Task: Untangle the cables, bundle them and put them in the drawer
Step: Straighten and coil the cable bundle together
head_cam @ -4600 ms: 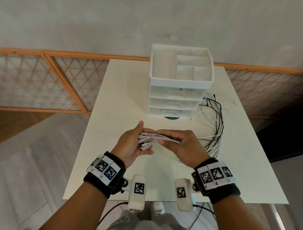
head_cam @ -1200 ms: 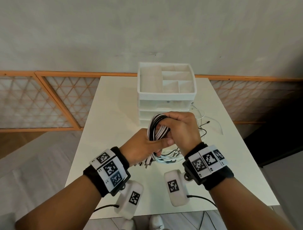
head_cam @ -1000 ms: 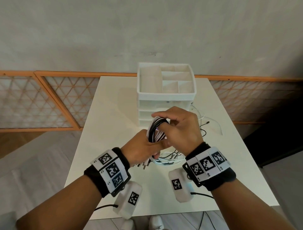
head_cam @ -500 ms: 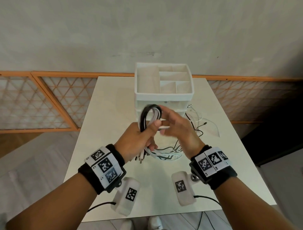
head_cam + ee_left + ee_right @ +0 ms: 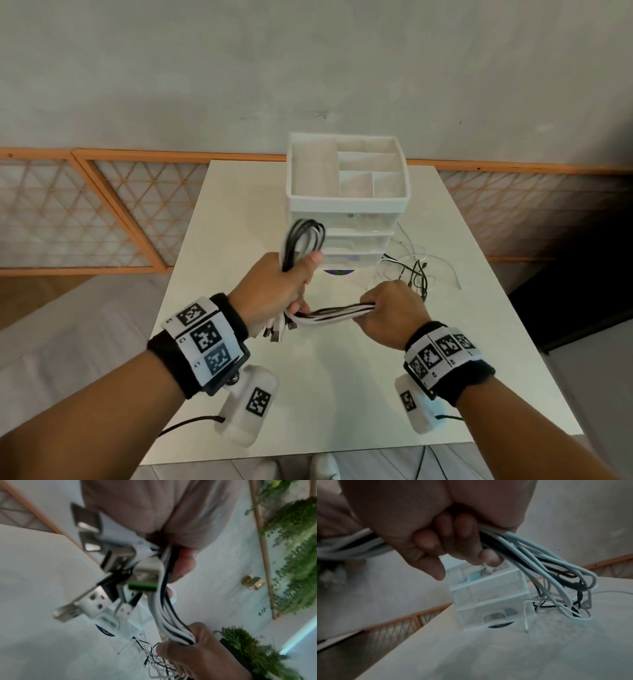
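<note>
A bunch of black and white cables (image 5: 334, 311) stretches between my two hands above the table. My left hand (image 5: 279, 287) grips the bunch in a fist, with a folded loop (image 5: 303, 240) standing up out of it and the USB plugs (image 5: 277, 330) hanging below. The left wrist view shows those plugs (image 5: 109, 574) up close. My right hand (image 5: 390, 310) grips the cables further along (image 5: 530, 547), fingers curled round them. The loose ends (image 5: 416, 272) trail onto the table at the right. The white drawer unit (image 5: 349, 212) stands behind, its drawers closed.
The drawer unit's top is an open divided tray (image 5: 347, 171). A white table (image 5: 342, 394) carries everything; its front edge is near my wrists. A wooden lattice rail (image 5: 102, 205) and a grey wall lie behind the table.
My right hand has left the loop and slid down and right along the cables, pulling them taut. My left hand keeps hold of the loop.
</note>
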Demonstrator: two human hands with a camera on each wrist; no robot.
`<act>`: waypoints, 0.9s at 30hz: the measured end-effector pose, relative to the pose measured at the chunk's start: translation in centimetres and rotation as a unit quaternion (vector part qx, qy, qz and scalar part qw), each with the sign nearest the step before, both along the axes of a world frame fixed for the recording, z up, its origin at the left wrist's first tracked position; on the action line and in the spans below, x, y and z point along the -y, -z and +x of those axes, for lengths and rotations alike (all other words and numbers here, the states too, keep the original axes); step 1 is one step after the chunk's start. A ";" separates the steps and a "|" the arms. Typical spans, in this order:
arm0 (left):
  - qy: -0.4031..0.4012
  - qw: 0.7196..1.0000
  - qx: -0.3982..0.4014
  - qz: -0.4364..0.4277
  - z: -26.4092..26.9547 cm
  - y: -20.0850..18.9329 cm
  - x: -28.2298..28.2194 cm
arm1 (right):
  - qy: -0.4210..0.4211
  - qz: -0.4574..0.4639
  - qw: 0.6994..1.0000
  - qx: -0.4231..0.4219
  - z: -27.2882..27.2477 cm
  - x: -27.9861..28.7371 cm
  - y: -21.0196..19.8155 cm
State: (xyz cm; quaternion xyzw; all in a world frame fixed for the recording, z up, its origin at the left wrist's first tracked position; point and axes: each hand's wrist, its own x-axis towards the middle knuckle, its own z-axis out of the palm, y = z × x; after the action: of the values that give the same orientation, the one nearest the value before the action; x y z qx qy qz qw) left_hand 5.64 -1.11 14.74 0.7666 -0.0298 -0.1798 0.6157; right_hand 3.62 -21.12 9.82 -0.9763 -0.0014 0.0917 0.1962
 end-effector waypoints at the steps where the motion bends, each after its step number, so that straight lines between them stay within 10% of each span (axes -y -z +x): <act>1: -0.012 1.000 -0.003 -0.008 0.1 0.1 -0.1 | 0.004 0.004 1.000 0.002 0.1 0.1 -0.3; 10: 0.213 0.955 0.010 0.204 -0.7 0.8 0.3 | -0.020 -0.027 0.999 0.034 0.4 -1.2 -2.5; 14: 0.162 0.937 0.038 0.308 -0.9 2.1 0.9 | 0.004 -0.009 0.997 0.076 0.6 -2.2 -3.7; 23: 0.096 0.979 0.003 0.180 -0.3 2.2 0.0 | 0.018 0.105 0.990 0.097 1.7 -1.2 -4.1; 27: -0.007 0.996 -0.084 -0.013 0.1 1.7 -1.3 | -0.022 0.192 0.980 0.041 1.7 1.8 -4.3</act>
State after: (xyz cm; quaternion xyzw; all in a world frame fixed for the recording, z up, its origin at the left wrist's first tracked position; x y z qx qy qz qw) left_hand 5.70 0.20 13.03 0.7412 0.0253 -0.2389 0.6268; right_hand 5.36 -22.89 14.17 -0.9232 -0.0490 0.0536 0.3774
